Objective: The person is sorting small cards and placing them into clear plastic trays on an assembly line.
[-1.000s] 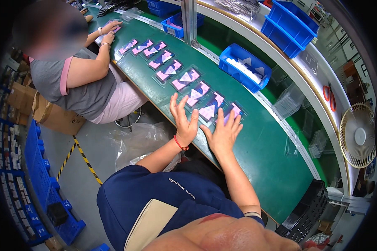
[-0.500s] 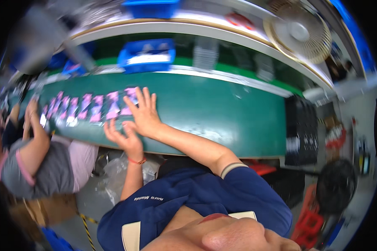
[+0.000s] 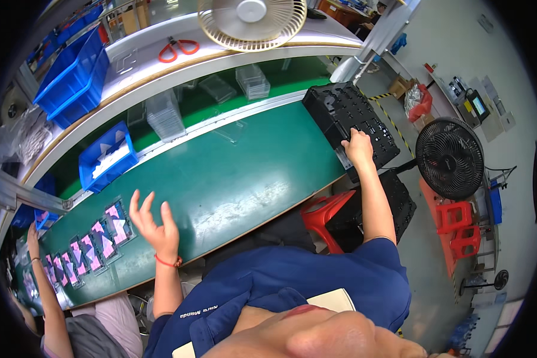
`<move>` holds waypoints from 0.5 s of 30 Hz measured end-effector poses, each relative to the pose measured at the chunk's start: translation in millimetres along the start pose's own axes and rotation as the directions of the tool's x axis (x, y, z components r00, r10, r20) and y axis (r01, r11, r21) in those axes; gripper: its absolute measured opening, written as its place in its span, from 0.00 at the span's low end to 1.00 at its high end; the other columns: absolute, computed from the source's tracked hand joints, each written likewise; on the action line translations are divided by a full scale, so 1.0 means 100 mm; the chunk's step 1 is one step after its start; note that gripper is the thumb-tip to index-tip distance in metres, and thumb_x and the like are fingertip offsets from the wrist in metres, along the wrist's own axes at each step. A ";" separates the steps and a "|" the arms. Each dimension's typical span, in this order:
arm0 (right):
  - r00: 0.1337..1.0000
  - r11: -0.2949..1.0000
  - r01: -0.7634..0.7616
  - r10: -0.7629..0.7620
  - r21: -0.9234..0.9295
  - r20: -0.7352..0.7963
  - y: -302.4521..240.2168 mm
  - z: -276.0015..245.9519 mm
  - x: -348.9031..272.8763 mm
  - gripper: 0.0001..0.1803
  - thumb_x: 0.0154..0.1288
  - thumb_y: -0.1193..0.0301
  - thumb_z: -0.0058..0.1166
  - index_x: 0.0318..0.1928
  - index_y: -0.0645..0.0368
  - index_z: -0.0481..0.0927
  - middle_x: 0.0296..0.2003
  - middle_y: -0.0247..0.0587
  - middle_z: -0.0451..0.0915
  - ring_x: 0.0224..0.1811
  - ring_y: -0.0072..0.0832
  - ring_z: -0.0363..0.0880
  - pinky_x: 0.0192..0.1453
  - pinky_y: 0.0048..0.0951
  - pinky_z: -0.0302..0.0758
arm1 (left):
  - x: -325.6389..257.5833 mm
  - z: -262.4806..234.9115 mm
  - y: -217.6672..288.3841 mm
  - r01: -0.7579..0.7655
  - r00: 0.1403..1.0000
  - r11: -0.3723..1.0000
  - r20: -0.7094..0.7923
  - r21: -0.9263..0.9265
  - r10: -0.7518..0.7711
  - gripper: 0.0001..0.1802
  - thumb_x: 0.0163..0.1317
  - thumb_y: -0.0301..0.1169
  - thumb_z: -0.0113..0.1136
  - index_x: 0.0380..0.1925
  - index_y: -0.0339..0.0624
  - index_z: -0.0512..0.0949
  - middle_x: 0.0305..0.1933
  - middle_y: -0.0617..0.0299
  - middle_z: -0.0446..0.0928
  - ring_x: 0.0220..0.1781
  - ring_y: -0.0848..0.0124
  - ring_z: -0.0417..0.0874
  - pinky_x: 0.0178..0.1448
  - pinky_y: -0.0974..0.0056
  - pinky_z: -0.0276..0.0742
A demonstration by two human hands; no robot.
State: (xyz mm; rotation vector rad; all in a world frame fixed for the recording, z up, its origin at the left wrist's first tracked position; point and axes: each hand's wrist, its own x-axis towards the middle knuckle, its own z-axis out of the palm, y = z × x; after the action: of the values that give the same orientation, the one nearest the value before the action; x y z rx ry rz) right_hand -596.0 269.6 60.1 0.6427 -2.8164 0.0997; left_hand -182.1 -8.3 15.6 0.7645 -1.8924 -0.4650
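Note:
My right hand (image 3: pixel 359 148) reaches out to the stack of black plastic trays (image 3: pixel 345 110) at the bench's far right end. Its fingers close on the front edge of the top tray, with the fingertips partly hidden. My left hand (image 3: pixel 156 227) hovers over the green bench top (image 3: pixel 232 185), fingers spread, holding nothing. Left of it lies a slanting row of several flat pink-and-dark pieces (image 3: pixel 105 240) in clear plastic holders. The nearest of these pieces (image 3: pixel 120 222) is just beside my left fingers, apart from them.
A co-worker's arm (image 3: pixel 51 286) reaches over the row's left end. Blue bins (image 3: pixel 108 156) and clear plastic cases (image 3: pixel 164 114) stand along the back. On the shelf above are red-handled scissors (image 3: pixel 179 50) and a fan (image 3: pixel 252 24). A red stool (image 3: pixel 319 219) and black fan (image 3: pixel 449 158) flank the right end.
My right hand has left the pink pieces and moved far right to the black trays. My left hand has lifted away from the row. The view has turned to the right.

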 end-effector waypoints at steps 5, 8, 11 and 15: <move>0.999 0.995 -0.011 0.008 0.099 0.033 0.04 -0.21 -0.02 0.21 0.47 0.71 0.68 0.43 0.63 0.79 0.41 0.54 0.79 0.49 0.46 0.78 0.52 0.42 0.75 | 0.36 0.55 0.38 -0.161 0.973 0.971 0.139 -0.176 0.186 0.13 0.55 0.25 0.63 0.43 0.39 0.79 0.60 0.45 0.67 0.61 0.53 0.71 0.60 0.57 0.68; 0.999 0.984 -0.016 0.021 0.176 -0.024 0.16 -0.33 0.00 0.23 0.47 0.71 0.68 0.47 0.59 0.79 0.42 0.52 0.79 0.49 0.47 0.78 0.52 0.42 0.74 | 0.30 0.78 0.39 -0.153 0.951 0.949 0.220 -0.274 0.217 0.12 0.56 0.26 0.63 0.41 0.40 0.79 0.61 0.46 0.67 0.60 0.54 0.71 0.58 0.58 0.69; 0.994 0.954 -0.027 0.059 0.298 -0.097 0.17 -0.62 -0.09 0.23 0.49 0.73 0.66 0.48 0.59 0.77 0.42 0.51 0.78 0.49 0.47 0.77 0.53 0.42 0.73 | 0.07 0.87 0.10 -0.180 0.922 0.968 0.312 -0.172 0.227 0.11 0.56 0.26 0.63 0.40 0.40 0.80 0.59 0.47 0.69 0.57 0.54 0.73 0.56 0.57 0.70; 0.953 0.934 -0.200 0.256 0.296 -0.164 0.32 -0.75 -0.52 0.22 0.49 0.72 0.67 0.46 0.59 0.78 0.41 0.51 0.78 0.48 0.48 0.77 0.53 0.42 0.74 | 0.06 0.83 0.09 -0.065 0.917 0.989 0.383 -0.130 0.110 0.08 0.57 0.25 0.62 0.38 0.37 0.80 0.55 0.47 0.72 0.59 0.53 0.73 0.61 0.56 0.68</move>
State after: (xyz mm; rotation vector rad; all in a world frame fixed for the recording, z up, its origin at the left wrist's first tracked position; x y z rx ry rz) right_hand -547.4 329.1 119.3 0.3304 -2.6884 0.5772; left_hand -261.8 -7.1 -9.7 0.5337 -2.2359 -0.7038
